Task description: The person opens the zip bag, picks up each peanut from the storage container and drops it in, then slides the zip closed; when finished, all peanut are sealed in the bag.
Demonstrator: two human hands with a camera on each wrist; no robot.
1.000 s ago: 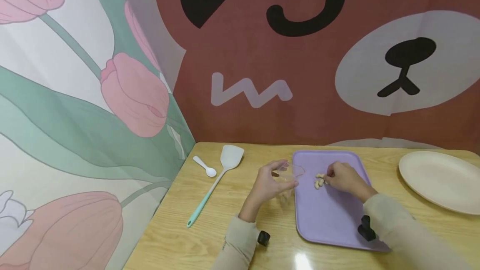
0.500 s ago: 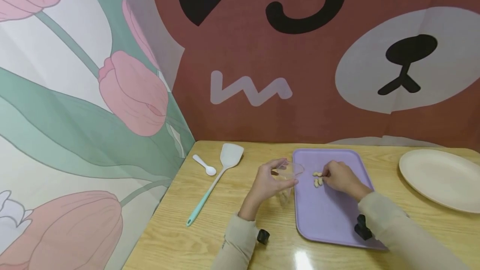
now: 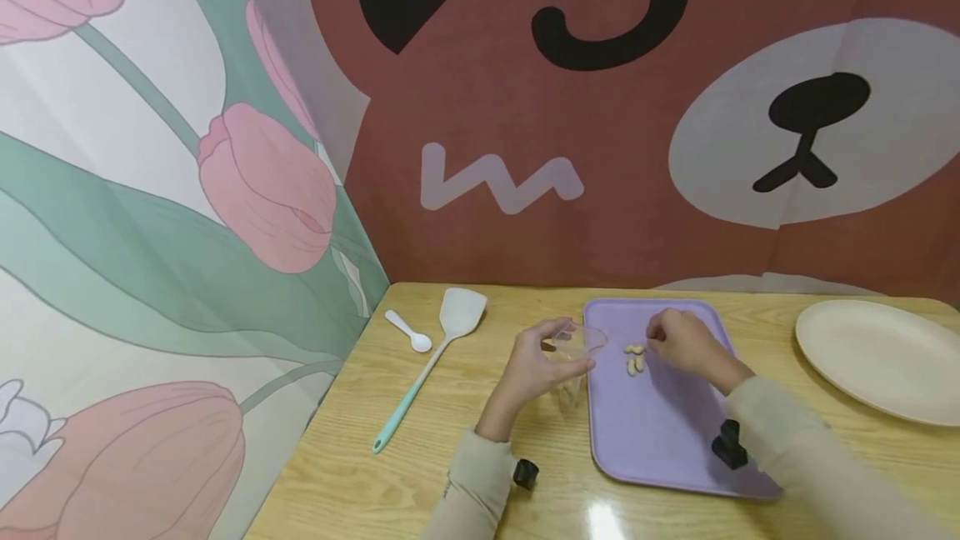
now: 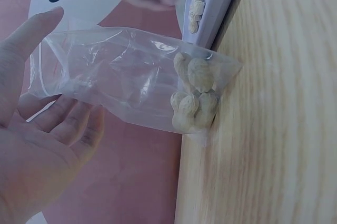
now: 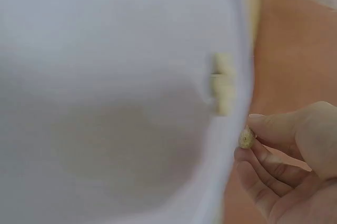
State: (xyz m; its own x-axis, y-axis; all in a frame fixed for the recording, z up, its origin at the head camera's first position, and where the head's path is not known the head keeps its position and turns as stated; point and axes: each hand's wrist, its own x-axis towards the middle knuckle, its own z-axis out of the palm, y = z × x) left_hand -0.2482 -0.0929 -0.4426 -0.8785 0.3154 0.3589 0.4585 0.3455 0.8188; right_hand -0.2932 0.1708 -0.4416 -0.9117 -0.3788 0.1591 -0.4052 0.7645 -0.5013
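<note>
While left hand (image 3: 531, 367) holds clear bag (image 4: 126, 71), right hand (image 3: 686, 347) pinches peanut (image 5: 246, 138).

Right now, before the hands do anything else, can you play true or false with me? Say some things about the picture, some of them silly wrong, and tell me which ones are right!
1. The left hand holds a clear bag. True.
2. The right hand holds a white spoon. False: it pinches a peanut.
3. Other peanuts lie on the purple tray. True.
4. The plate is on the tray. False: it is on the table, to the right of the tray.
5. There are peanuts inside the bag. True.
6. The handle of the spatula is red. False: it is light green and whitish.
</note>
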